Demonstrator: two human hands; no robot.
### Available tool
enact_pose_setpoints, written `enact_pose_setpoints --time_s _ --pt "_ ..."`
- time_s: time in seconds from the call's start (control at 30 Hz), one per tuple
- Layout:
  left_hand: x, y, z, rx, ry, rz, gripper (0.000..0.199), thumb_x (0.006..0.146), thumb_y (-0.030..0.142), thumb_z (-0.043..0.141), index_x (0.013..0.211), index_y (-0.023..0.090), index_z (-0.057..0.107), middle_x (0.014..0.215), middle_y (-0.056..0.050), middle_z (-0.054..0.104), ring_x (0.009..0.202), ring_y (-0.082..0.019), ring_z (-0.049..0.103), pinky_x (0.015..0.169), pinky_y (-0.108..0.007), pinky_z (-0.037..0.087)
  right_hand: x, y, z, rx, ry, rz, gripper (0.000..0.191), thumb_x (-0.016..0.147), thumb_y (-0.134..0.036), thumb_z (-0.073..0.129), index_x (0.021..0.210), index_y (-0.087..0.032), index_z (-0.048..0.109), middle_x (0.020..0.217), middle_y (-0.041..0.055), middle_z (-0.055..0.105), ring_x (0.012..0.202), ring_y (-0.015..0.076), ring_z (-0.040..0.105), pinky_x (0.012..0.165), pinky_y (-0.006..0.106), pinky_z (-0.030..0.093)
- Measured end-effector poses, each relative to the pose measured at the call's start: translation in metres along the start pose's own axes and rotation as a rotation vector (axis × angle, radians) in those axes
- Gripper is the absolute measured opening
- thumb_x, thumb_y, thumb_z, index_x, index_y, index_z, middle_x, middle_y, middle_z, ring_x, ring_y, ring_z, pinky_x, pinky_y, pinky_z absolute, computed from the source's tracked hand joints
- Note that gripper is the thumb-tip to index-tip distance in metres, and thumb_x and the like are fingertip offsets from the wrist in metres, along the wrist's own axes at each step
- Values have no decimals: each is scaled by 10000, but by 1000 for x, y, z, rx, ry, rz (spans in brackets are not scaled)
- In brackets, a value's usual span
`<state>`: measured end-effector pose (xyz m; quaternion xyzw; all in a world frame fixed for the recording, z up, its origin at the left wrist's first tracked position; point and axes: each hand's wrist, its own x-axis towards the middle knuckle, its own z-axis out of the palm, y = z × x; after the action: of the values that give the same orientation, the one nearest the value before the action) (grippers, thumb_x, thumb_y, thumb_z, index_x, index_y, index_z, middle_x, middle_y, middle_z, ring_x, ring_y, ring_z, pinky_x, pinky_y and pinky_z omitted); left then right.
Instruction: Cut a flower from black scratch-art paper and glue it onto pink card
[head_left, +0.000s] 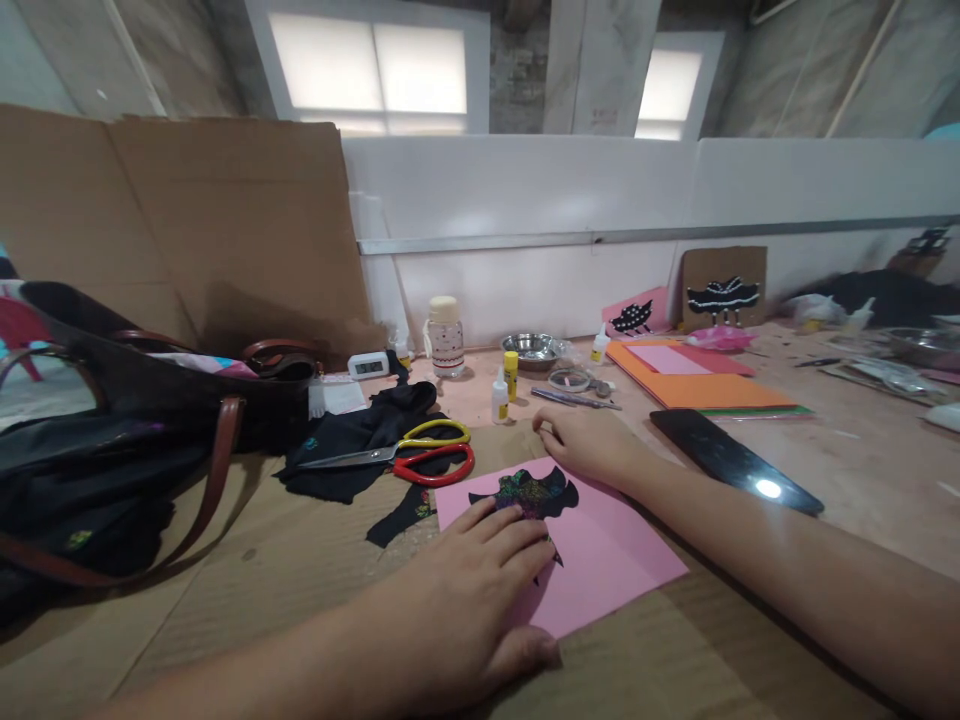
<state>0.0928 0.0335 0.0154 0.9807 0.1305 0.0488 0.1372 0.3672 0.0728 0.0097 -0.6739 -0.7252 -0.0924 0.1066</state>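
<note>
My left hand [484, 565] lies flat, fingers stretched out, over the lower part of a black fabric cutout [544, 488] with a glittery pattern. The cutout sits on a sheet of pink paper [615, 565], and narrow black points show beside my fingers. My right hand [589, 445] rests at the sheet's far edge, fingers loosely bent and apart, with nothing visible in them. To the left, scissors [401, 456] with yellow and red handles lie on black fabric [360, 435]. A smaller black scrap [401, 515] is near the paper's left edge.
Behind the paper stand a glue bottle [500, 398], a yellow glue stick [511, 375] and a water bottle [446, 340]. A metal bowl [531, 350] is farther back. A phone [731, 460] and orange sheets [712, 385] lie right; a dark bag [180, 390] sits left.
</note>
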Motion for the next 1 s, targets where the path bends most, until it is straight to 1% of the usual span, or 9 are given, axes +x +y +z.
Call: enact_pose_setpoints --time_s 0.13,0.23,0.33,0.47,0.63,0.73,0.83,1.0 --pt "0 1 -1 -6 1 0 621 1033 588 492 1532 220 476 1609 -102 482 1522 -321 381 1293 -527 243 1 1 2 0 3 -3 302 1033 -311 416 1116 -280 705 1097 41 785 898 220 691 722 306 403" --pt "0 3 -4 -24 -2 -12 622 1019 569 539 1526 213 488 1600 -104 493 1507 -325 405 1279 -519 286 2 2 4 8 1 -8 305 1030 -302 418 1146 -297 701 1147 32 781 934 224 698 732 307 406" --pt "0 3 -4 -40 -6 -23 638 1013 563 553 1535 203 481 1617 -113 471 1515 -336 393 1264 -518 320 3 4 5 15 -5 -2 315 1033 -310 420 1177 -297 700 1144 40 784 921 230 699 731 309 408" --pt "1 2 -3 -40 -10 -14 645 1023 551 531 1548 182 463 1640 -132 433 1543 -358 342 1286 -543 257 3 7 6 25 -17 0 315 1037 -337 427 1114 -262 722 1095 62 786 919 229 687 742 299 419" --pt "2 3 -2 -17 27 14 623 1016 540 555 1516 172 500 1595 -141 496 1519 -357 388 1283 -549 267 5 9 9 35 -27 4 327 1041 -368 423 1089 -254 726 1080 64 788 921 231 685 745 295 434" --pt "1 4 3 40 29 6 628 1038 534 509 1531 147 483 1605 -169 474 1520 -370 383 1287 -550 243 7 9 11 34 -26 8 331 1042 -371 420 1085 -258 728 1102 68 787 943 243 689 757 304 440" --pt "1 4 8 84 43 1 635 1050 534 466 1528 117 482 1601 -196 468 1510 -383 396 1286 -529 245 7 9 12 34 -23 8 331 1042 -370 419 1103 -263 727 1116 70 785 959 250 693 763 310 442" --pt "1 4 7 73 49 7 623 1044 528 491 1522 128 488 1579 -168 508 1491 -365 429 1296 -503 224 7 9 12 32 -23 11 335 1041 -374 417 1085 -257 728 1115 74 786 952 251 692 757 310 441"
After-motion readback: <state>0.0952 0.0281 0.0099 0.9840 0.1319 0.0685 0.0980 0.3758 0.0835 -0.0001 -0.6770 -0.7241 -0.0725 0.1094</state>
